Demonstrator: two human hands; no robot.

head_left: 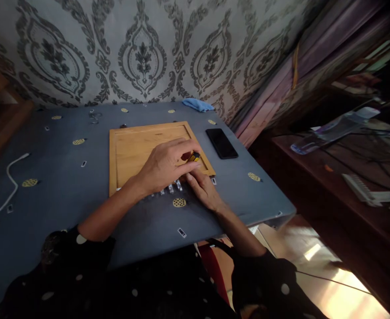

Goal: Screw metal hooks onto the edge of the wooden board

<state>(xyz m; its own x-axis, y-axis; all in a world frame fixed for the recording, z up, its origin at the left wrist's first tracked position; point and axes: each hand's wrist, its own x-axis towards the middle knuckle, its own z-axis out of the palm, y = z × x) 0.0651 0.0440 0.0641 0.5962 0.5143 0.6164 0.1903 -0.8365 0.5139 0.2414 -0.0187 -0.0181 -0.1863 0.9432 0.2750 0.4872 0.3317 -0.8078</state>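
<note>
A framed wooden panel (141,148) lies on the cloth-covered table in front of me. My left hand (166,164) is closed round the yellow-and-black handle of a screwdriver (194,157) above the panel's near right part. The tool's tip is hidden. Just below it, my right hand (205,189) rests at the panel's near edge, its thumb bent in and its other fingers partly covered by the left hand. What those fingers pinch cannot be made out. Several small shiny metal pieces (171,188) sit in a row along the panel's near side, next to my hands.
A black phone (222,143) lies right of the panel, and a blue cloth (198,105) is by the wall. A white cable (13,181) runs along the left. Past the table's right edge, a brown surface (317,177) carries a plastic bottle (334,130) and wires.
</note>
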